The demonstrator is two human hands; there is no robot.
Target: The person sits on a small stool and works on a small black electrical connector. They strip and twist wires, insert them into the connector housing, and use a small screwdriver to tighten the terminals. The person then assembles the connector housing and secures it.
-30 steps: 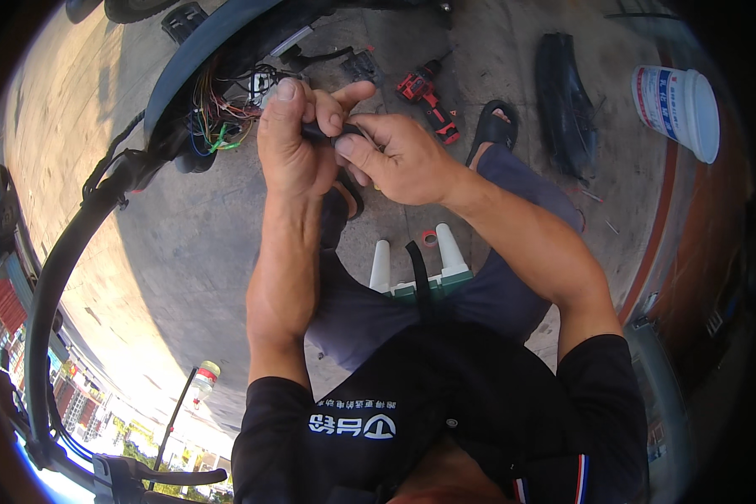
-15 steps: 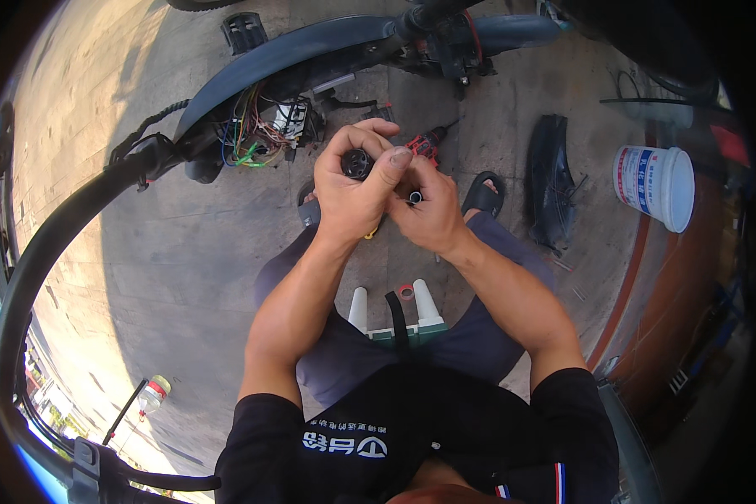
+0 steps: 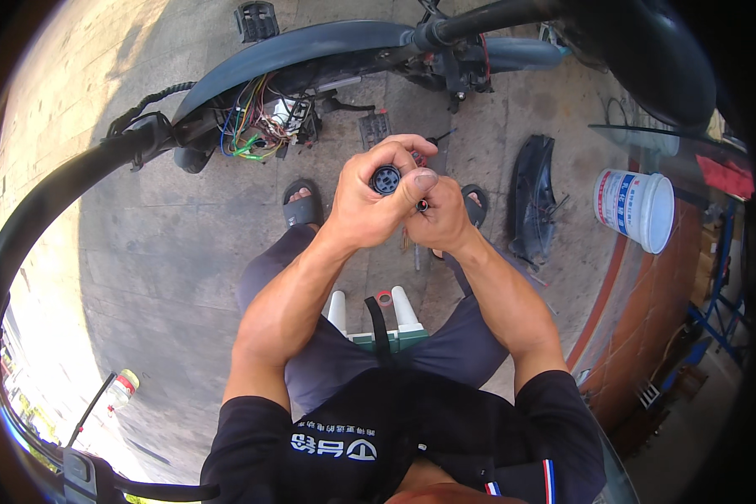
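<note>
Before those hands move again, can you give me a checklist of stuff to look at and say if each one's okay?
1. Left hand has a grip on the round black part: ok, fingers curl around it.
2. Right hand has a grip on the small dark part: ok.
3. Whether the two parts are joined: cannot tell, fingers hide most of them.
4. Coloured wires tucked away: not ok, they are out in a loose tangle.
5. White bucket clear of both hands: ok, it is well off to the right.
</note>
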